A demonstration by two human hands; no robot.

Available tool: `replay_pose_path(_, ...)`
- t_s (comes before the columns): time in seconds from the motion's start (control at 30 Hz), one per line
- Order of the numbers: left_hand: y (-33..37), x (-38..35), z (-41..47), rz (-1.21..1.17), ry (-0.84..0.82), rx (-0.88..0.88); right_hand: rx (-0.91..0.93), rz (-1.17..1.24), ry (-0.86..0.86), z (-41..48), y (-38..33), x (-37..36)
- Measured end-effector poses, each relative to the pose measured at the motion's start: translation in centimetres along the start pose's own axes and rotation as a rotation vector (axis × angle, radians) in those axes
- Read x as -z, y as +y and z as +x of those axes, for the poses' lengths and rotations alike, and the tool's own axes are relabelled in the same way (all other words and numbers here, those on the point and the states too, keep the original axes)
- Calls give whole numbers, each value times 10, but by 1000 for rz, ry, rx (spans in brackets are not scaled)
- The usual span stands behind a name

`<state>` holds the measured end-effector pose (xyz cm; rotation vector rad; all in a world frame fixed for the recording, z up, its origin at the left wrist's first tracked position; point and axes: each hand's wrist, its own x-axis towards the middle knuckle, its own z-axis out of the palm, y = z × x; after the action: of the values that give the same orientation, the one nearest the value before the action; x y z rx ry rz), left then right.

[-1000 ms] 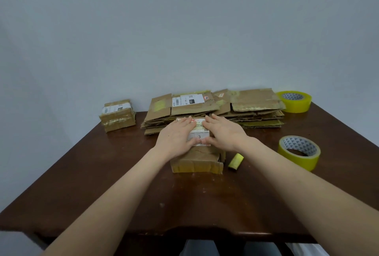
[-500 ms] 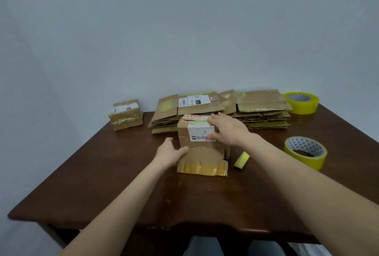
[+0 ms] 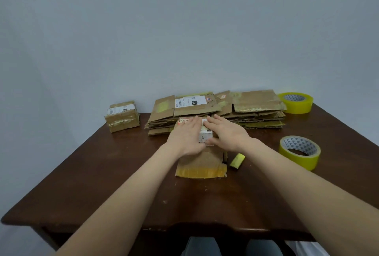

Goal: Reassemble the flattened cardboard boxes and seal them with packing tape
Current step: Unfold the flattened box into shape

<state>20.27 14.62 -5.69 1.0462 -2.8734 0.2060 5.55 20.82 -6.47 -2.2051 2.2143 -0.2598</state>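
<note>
Fingers point(image 3: 194, 125) are straight and lying close together on both our hands, so nothing's gripped. We've got the left hand point(image 3: 187, 138) and the right hand point(image 3: 227, 134) flat on top of the small cardboard box point(image 3: 202, 160), side by side with a thin gap between them. Through that gap you can see a white label point(image 3: 203, 137) with a "3" on it. The box stands mid-table on the dark wooden table point(image 3: 102, 173), and a band of yellowish tape point(image 3: 201, 172) runs along its near bottom edge.

Right behind the box is the stack of flattened boxes point(image 3: 256, 106), still flat, and our fingertips reach about to its front edge. Off to the left, well apart from everything, there's a taped-up box point(image 3: 122, 116). Just beside the box on the right lies a little yellow scrap point(image 3: 237, 160); can't tell what it is. Further right is one yellow tape roll point(image 3: 297, 160), with a second tape roll point(image 3: 297, 107) at the far right corner next to the stack.
</note>
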Motion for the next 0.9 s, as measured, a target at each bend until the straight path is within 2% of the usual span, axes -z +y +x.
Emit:
replay_pose_path(0.07,-2,-5,5,62,-16,26,-2,7,-5,2,1,-1)
replay_pose_path(0.27,0,-8,1,57,77,10,0,23,19,0,0,-2)
replay_pose_path(0.47,4,-7,-2,48,83,32,-2,67,34,0,2,-6)
replay_pose_path(0.53,3,-6,-1,38,51,32,-3,137,30,-2,4,-7)
replay_pose_path(0.6,4,-3,0,44,26,44,-24,305,67,-8,5,-3)
replay_pose_path(0.67,7,-3,1,61,48,62,-105,491,228,-17,10,4)
replay_pose_path(0.73,10,-6,2,69,82,71,-267,498,377,-28,23,11)
replay_pose_path(0.8,14,-8,3,75,86,81,-438,396,380,-43,41,17)
replay_pose_path(0.9,14,-6,9,85,44,107,-601,304,275,-69,63,22)
